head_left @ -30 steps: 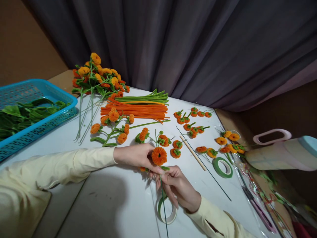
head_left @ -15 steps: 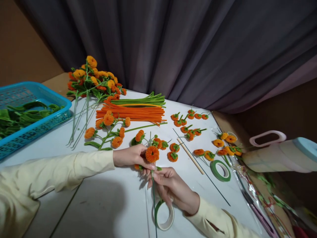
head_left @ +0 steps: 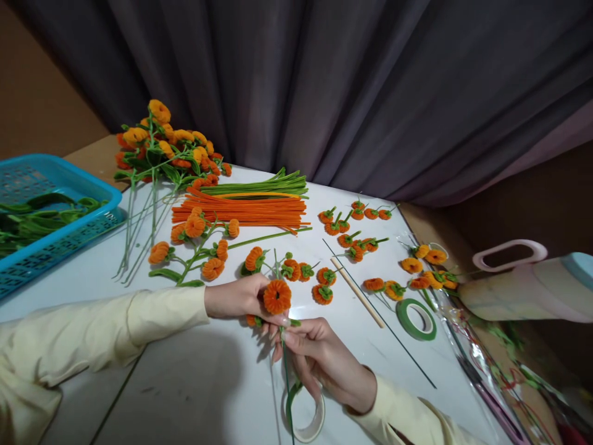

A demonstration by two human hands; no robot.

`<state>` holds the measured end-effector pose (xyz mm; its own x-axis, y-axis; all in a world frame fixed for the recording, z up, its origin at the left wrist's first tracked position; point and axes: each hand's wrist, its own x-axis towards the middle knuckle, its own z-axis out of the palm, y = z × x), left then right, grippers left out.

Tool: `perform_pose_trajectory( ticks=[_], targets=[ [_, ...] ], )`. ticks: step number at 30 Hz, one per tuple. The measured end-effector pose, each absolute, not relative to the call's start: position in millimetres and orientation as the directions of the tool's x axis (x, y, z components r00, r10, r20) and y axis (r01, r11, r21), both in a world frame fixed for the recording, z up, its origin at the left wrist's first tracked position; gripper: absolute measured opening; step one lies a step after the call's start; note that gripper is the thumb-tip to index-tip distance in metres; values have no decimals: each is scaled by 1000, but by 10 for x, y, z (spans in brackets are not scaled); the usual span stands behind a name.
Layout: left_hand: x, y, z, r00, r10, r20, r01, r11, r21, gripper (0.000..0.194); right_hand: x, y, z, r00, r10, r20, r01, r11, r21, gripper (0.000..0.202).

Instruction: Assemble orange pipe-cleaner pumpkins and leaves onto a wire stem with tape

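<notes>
An orange pipe-cleaner flower (head_left: pixel 277 296) on a thin green wire stem (head_left: pixel 286 371) is pinched at its base in my left hand (head_left: pixel 245 298). Just below, the thumb and forefinger of my right hand (head_left: pixel 327 355) close on the stem with green floral tape. The tape's roll (head_left: pixel 316 426) hangs under my right fingers. Another small orange flower (head_left: pixel 252 320) shows partly behind my left fingers. Several orange flower heads with green bases (head_left: pixel 323 293) lie just beyond my hands. My fingers hide where tape meets stem.
Orange pipe cleaners (head_left: pixel 241 210) and green ones (head_left: pixel 273 185) lie at the back. A blue basket (head_left: pixel 88 222) of leaves is left, near a flower bunch (head_left: pixel 167 145). Right are a wooden stick (head_left: pixel 359 293), a second tape roll (head_left: pixel 405 318) and a tumbler (head_left: pixel 519 287).
The view has shifted slightly. My hands keep the same grip on the flower stem, and the flower and tape roll sit slightly left and lower in the picture.
</notes>
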<state>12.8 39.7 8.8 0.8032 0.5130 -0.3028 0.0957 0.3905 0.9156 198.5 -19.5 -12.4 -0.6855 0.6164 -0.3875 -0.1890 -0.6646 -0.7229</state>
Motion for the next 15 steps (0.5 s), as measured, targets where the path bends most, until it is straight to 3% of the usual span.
perform_pose_trajectory(
  ticks=[9,15],
  targets=[
    [129,391,97,799,520,-303,103,378,920,22,1979,-217,-129,-676,624,-392,-174,-652,-738,34],
    [109,372,101,702,647,-297,18,401,916,22,1972,-235,-103,-633,661,-403,-199,-642,-740,34]
  ],
)
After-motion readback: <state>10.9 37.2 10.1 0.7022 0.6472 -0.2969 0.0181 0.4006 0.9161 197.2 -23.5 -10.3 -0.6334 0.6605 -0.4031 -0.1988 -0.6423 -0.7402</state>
